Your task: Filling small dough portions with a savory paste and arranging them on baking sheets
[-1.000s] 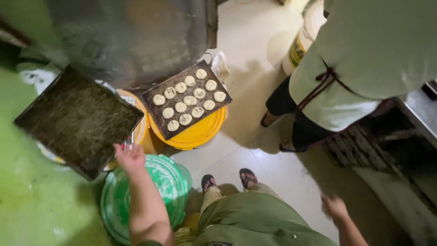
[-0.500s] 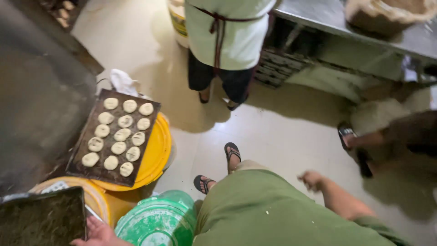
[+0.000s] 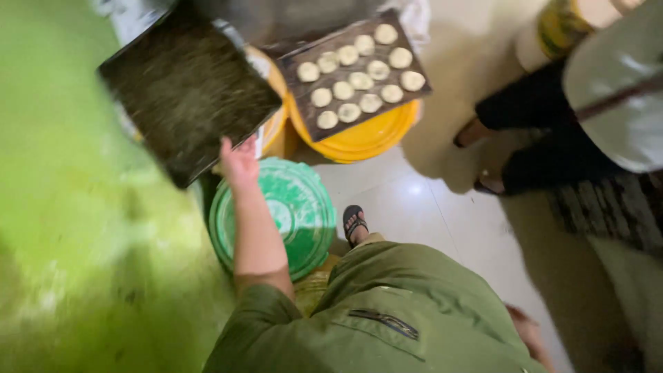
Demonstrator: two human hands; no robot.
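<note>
Gripping the near edge of a dark, flat rectangular metal tray [image 3: 186, 86], the left hand [image 3: 238, 162] holds it above a round green plastic lid [image 3: 290, 207]. Pale floor lies open to the right. Half a second ago this tray sat low in view. The right hand [image 3: 528, 331] hangs blurred; its grip cannot be told. A second dark tray of pale dough rounds [image 3: 356, 72] rests on a yellow bucket [image 3: 366, 135].

yellow-green label [image 3: 556, 27] (curved), white bucket [image 3: 535, 45], top right
</note>
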